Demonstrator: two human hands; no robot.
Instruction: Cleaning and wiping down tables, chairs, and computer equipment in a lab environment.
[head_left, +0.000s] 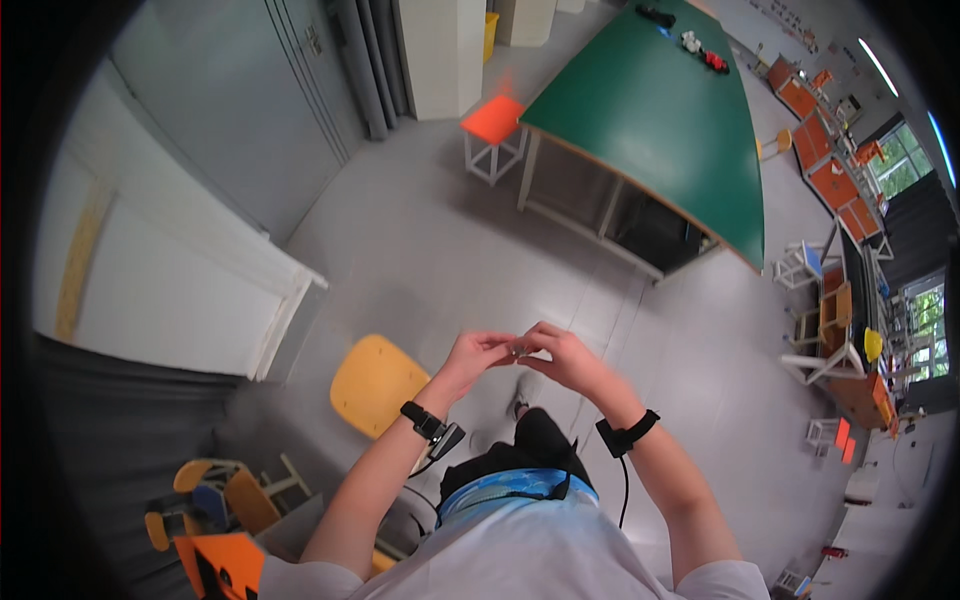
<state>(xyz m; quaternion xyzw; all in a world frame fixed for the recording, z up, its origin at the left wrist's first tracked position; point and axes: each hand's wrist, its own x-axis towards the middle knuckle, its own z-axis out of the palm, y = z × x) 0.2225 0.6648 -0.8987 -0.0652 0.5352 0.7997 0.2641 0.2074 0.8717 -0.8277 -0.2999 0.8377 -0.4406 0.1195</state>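
Both hands meet in front of my body, above the grey floor. My left hand (475, 360) comes in from the left, its fingertips pinched on a small shiny object (519, 349) between the hands. From the right, my right hand (559, 354) has its fingers curled on the same small object. The thing is too small and too covered by fingers to name. Each wrist wears a black strap with a small device and a cable, the left strap (424, 421) and the right strap (627, 433).
A green-topped workbench (637, 112) stands ahead, with small objects at its far end. An orange stool (493, 120) is beside its left corner. A yellow wooden seat (379, 382) lies close to my left forearm. Stacked chairs (251, 499) stand at lower left, orange cabinets (825, 161) along the right.
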